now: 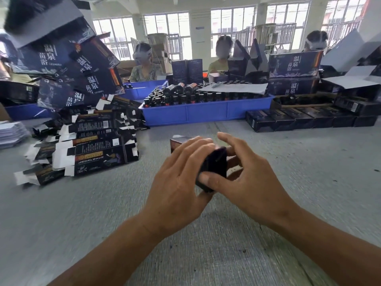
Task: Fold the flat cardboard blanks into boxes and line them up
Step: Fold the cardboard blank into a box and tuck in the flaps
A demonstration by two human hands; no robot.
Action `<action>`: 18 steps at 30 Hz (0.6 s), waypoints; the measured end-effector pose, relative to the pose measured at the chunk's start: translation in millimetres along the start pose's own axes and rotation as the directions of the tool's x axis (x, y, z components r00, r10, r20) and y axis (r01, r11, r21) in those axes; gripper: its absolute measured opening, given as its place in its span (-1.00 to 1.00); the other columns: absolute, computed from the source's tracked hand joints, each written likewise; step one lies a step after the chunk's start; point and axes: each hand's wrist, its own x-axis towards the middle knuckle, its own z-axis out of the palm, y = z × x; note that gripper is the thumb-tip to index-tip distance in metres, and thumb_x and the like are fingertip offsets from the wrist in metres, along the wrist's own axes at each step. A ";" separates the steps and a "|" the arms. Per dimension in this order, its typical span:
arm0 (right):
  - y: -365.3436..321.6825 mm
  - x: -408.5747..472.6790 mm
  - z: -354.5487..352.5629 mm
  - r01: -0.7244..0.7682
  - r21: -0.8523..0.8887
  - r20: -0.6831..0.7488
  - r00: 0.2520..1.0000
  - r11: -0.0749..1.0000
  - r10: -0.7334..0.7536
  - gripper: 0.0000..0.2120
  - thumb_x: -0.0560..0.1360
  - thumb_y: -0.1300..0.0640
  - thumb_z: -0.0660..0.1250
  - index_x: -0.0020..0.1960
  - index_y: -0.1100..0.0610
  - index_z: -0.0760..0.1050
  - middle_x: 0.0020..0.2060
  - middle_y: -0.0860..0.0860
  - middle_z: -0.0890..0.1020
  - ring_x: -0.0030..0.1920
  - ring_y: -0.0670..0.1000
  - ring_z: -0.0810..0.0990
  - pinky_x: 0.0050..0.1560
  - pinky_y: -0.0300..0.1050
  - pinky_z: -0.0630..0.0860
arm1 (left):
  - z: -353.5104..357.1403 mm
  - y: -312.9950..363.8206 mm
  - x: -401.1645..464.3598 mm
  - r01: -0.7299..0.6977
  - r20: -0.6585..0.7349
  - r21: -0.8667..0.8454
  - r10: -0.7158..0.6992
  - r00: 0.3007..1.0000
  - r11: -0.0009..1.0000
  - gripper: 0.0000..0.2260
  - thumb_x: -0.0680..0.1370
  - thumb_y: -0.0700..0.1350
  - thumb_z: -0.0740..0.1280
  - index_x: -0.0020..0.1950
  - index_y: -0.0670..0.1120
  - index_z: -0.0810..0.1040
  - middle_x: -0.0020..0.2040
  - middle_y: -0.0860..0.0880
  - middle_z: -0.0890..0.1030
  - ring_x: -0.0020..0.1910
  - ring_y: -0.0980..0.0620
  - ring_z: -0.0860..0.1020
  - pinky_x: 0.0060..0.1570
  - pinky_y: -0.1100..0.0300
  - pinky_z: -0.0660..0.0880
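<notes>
Both hands meet over the middle of the grey bench around one small dark box, held just above the surface and blurred by motion. The left hand lies over its left side with fingers curled across the top; the right hand wraps it from the right, thumb pressed on the near end, so each grip is closed on the box. A heap of flat blanks lies to the left. A row of folded boxes stands at the right, beside a blue tray of bottles.
</notes>
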 end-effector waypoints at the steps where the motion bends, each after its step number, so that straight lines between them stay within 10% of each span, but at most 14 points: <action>1: 1.2 -0.3 1.8 -0.010 -0.001 0.020 1.000 1.000 0.010 -0.19 0.32 -0.39 0.40 0.49 -0.26 0.20 0.10 -0.34 0.52 0.06 -0.31 0.59 -0.03 -0.33 0.60 | 2.4 -0.2 -0.7 -0.064 0.035 0.026 0.063 0.997 0.998 -0.34 0.48 -0.05 0.48 0.50 -0.13 0.27 0.50 -0.11 0.40 0.55 -0.06 0.28 0.49 -0.01 0.30; 6: 11.6 7.5 1.4 -0.216 0.292 -0.009 0.974 0.932 0.228 -0.29 0.32 -0.09 0.50 0.41 -0.21 0.32 0.02 -0.16 0.62 -0.06 -0.23 0.67 -0.16 -0.33 0.62 | 8.1 -1.5 -5.8 -0.082 0.102 0.087 0.073 0.992 0.993 -0.19 0.40 -0.22 0.48 0.58 -0.09 0.20 0.61 -0.12 0.21 0.62 -0.11 0.10 0.50 -0.20 0.23; 11: 24.7 16.9 -5.2 -0.363 0.436 0.042 0.922 0.824 0.384 -0.50 0.14 0.15 0.51 0.08 0.02 0.57 -0.14 -0.08 0.72 -0.05 0.03 0.71 0.06 0.09 0.67 | -1.2 -8.4 -3.1 0.341 -0.115 -0.012 -0.340 0.934 0.940 -0.36 0.48 -0.19 0.36 0.56 -0.10 0.28 0.56 -0.11 0.28 0.54 -0.06 0.25 0.46 -0.04 0.28; 15: 24.1 15.6 -1.9 -0.394 0.395 0.148 0.919 0.830 0.366 -0.52 0.20 0.18 0.59 0.08 0.03 0.55 -0.10 -0.14 0.72 -0.05 -0.08 0.71 0.05 -0.02 0.63 | -9.5 -10.7 3.3 0.615 0.138 -0.536 -0.658 0.740 0.579 -0.42 0.60 0.11 0.34 0.58 0.10 0.23 0.37 0.13 0.52 0.31 0.25 0.49 0.26 0.19 0.48; 18: 21.3 13.0 1.2 -0.399 0.245 0.242 0.908 0.884 0.342 -0.49 0.22 0.10 0.65 0.10 -0.04 0.54 -0.08 -0.17 0.72 -0.06 -0.15 0.70 0.00 -0.13 0.58 | -10.5 -10.0 6.5 0.544 0.210 -0.708 -0.601 0.771 0.450 -0.61 0.62 -0.02 0.33 0.44 0.08 0.42 0.14 0.13 0.69 0.12 0.21 0.64 -0.01 0.36 0.58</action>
